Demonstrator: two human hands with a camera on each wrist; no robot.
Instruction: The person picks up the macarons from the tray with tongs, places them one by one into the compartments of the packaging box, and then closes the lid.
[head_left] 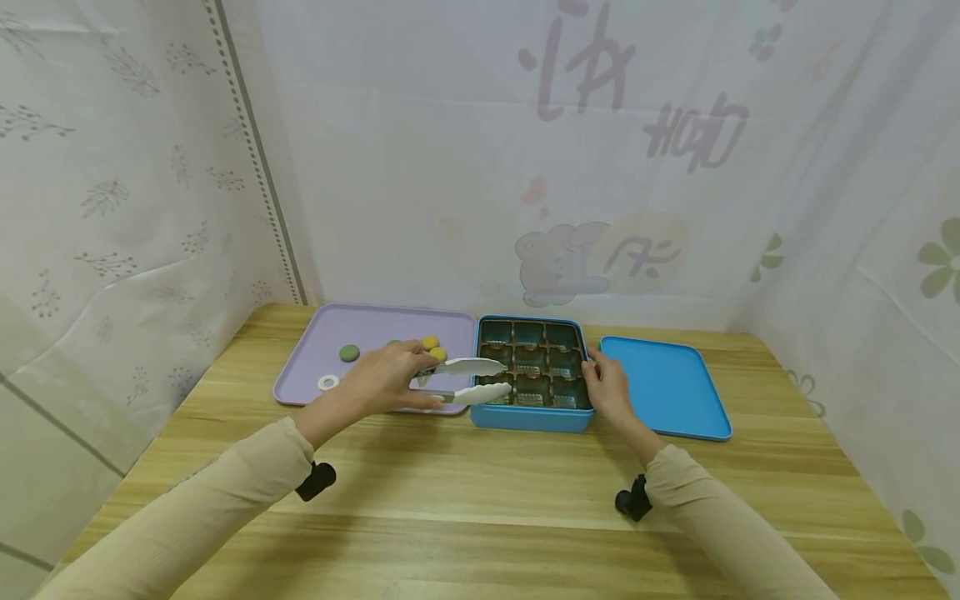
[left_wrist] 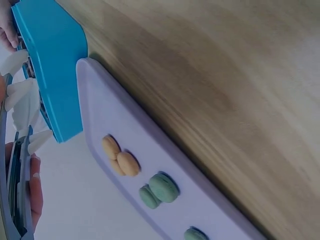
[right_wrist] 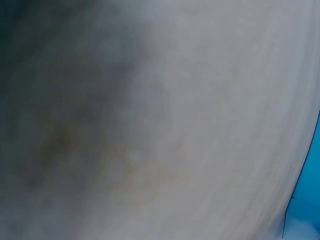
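My left hand [head_left: 382, 379] holds a pair of tongs [head_left: 480, 366] with white scalloped heads. Their heads stand apart over the left part of a blue box [head_left: 532, 419], with no food visible between them. Inside the box sits a dark divided insert [head_left: 531, 361] with several square compartments. At the box's right wall, my right hand [head_left: 609, 390] grips the rim. The left wrist view shows the white heads [left_wrist: 26, 107] beside the box's blue side [left_wrist: 57, 70]. The right wrist view is mostly a blur, with a strip of blue [right_wrist: 307, 185] at its right edge.
Left of the box lies a purple tray [head_left: 375, 313] bearing green macarons [left_wrist: 163, 187], yellow macarons [left_wrist: 128, 164] and a white ring [head_left: 327, 382]. A flat blue lid [head_left: 671, 387] rests to the right on the wooden table [head_left: 480, 517]. Patterned cloth [head_left: 420, 183] hangs behind.
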